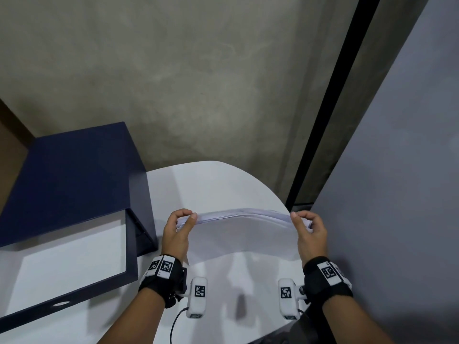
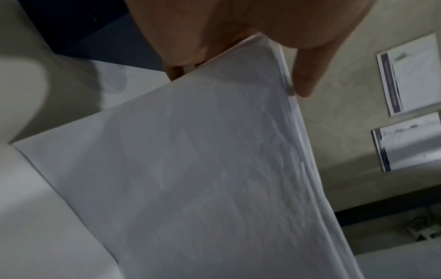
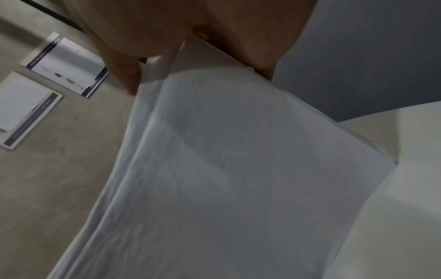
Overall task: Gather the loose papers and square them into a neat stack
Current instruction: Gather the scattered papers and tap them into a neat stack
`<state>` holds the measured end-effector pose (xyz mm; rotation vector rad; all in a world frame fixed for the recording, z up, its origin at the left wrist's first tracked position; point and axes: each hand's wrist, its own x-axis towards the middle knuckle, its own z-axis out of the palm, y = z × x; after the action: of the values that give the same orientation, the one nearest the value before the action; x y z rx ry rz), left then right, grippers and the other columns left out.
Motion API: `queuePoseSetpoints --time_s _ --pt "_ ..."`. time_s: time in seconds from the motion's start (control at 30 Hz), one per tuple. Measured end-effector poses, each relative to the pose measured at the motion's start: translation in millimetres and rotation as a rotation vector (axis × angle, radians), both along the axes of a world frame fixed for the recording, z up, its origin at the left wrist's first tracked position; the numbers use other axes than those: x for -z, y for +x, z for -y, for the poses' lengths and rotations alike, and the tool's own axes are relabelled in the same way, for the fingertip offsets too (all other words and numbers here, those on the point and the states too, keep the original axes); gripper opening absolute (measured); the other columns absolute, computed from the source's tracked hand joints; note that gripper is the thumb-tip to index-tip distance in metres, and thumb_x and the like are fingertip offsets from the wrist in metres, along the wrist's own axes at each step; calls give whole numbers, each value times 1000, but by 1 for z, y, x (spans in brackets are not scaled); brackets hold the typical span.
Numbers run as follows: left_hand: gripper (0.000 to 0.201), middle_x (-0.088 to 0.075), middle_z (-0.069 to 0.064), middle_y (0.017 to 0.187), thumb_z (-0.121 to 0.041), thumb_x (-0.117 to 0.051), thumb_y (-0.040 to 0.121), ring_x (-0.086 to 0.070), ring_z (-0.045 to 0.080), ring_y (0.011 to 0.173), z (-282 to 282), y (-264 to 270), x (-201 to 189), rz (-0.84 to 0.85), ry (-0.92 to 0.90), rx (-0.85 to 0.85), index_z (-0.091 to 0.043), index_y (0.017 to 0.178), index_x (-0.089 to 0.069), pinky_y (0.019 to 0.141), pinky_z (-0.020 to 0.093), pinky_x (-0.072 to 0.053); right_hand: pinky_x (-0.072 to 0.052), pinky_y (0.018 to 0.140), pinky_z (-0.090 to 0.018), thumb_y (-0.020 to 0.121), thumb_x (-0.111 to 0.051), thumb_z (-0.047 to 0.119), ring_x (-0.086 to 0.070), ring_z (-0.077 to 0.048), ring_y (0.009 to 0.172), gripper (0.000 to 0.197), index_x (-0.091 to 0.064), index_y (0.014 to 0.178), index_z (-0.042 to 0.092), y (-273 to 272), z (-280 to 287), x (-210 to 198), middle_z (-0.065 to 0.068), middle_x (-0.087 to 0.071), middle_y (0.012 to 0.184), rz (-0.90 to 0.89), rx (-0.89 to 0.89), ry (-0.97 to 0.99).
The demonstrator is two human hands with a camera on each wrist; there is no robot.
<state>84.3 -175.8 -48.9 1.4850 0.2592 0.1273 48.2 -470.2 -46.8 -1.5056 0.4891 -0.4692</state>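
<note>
Papers (image 1: 244, 234), gathered into one white sheaf, stand on edge above the round white table (image 1: 223, 180), with the lower edge near or on the tabletop; contact cannot be told. The left hand (image 1: 177, 232) grips the sheaf's left end, its thumb on the near face and its curled fingers (image 1: 182, 212) wrapped over the top to the far side. The right hand (image 1: 309, 232) grips the opposite end in the same way, thumb on the near face and fingers curled over the top edge. Between the two hands the sheaf bows upward in a shallow arch, and its top edges lie slightly uneven, so that separate sheets show as thin offset lines. In the left wrist view the papers (image 2: 190, 169) fill most of the picture, with the left hand (image 2: 238, 24) pinching a corner and the layered edges fanned along one side. In the right wrist view the papers (image 3: 238, 169) hang below the right hand (image 3: 190, 28), again with staggered edges. To the left of the papers, a dark blue binder (image 1: 72, 194) lies open on the table, a white sheet (image 1: 67, 266) showing inside it. Beyond the papers rises a grey concrete wall (image 1: 198, 70), on which two printed notices (image 2: 410, 75) hang, seen only from the wrists.
</note>
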Motion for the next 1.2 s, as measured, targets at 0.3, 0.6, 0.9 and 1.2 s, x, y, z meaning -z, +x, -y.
queuePoseSetpoints --time_s 0.3,0.6,0.9,1.2 --pt "8 -66 -12 94 -16 -64 89 -57 9 96 -1 10 7 -9 26 -26 -21 83 -65 88 23 -39 -48 76 -31 90 -66 18 -59 -17 83 9 -63 83 23 6 2 5 -1 -65 93 -41 29 -74" --pt "12 -67 -8 97 -19 -57 94 -58 12 97 -1 12 7 -26 53 -58 -13 94 -67 88 24 -40 -48 71 -27 89 -70 28 -60 -14 84 11 -63 95 23 3 -1 1 1 -65 96 -66 33 -92" --pt "17 -72 4 98 -9 -48 95 -62 21 98 -1 15 3 -33 -13 -27 -10 92 -65 98 40 -43 -45 77 -28 88 -70 22 -59 -16 83 12 -62 80 23 7 1 0 2 -65 89 -67 75 -102" --pt "52 -62 -2 96 6 -70 77 -61 17 86 -19 1 12 -51 276 188 -31 107 -49 76 25 -48 -47 79 -32 91 -66 23 -60 -20 88 15 -60 78 25 9 0 -8 -2 -66 94 -151 63 -182"
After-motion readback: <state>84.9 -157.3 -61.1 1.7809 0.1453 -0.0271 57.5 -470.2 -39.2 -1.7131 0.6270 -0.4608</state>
